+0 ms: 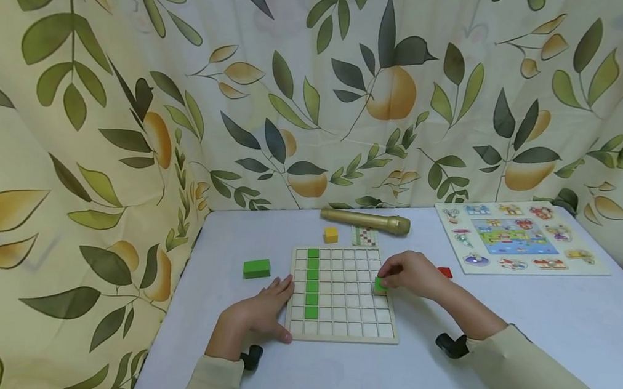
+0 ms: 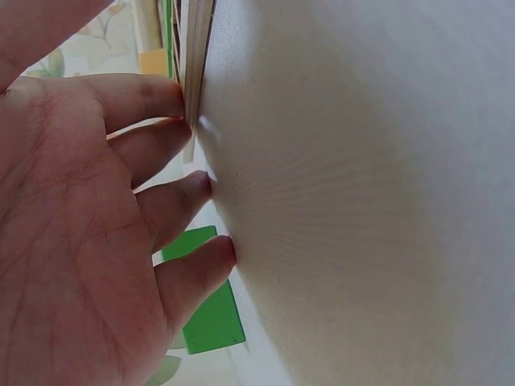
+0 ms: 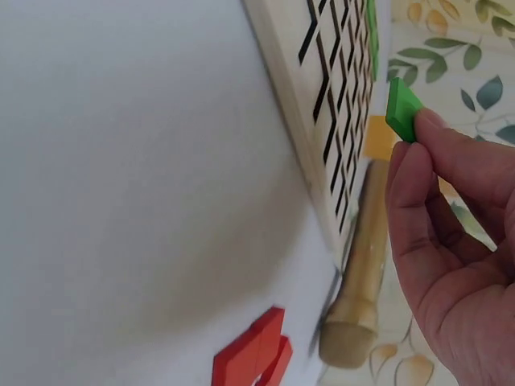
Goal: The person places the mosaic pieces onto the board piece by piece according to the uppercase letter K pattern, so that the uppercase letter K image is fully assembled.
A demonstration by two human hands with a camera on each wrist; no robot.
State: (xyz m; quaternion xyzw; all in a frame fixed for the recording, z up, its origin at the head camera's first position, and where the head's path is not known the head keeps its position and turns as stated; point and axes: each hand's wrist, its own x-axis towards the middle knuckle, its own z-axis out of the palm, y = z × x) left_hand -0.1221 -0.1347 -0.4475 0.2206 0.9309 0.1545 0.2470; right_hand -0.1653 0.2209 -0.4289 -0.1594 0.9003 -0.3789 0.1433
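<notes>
Head view: a white bench [image 1: 499, 334], walled by a leaf-printed curtain [image 1: 102, 108], carries the scene. Far right lies a picture puzzle board [image 1: 521, 239]; at centre lies a wooden grid board [image 1: 343, 293] with one column of green tiles [image 1: 311, 284] filled near its left edge. Beyond it rests a gold cylinder [image 1: 367, 221], long axis left to right, with a yellow cube [image 1: 331, 234] just beside it. The left hand [image 1: 259, 316] lies with fingers straight, pressed against the grid board's left rim. The right hand [image 1: 412, 274] pinches a small green tile [image 1: 379, 284] between thumb and fingers, at the board's right edge; in the right wrist view this tile [image 3: 402, 108] is tilted and clear of the cells. A loose green block [image 1: 257, 268] lies left of the board, nearer the left hand. A red piece [image 1: 445, 272] is partly hidden behind the right hand.
</notes>
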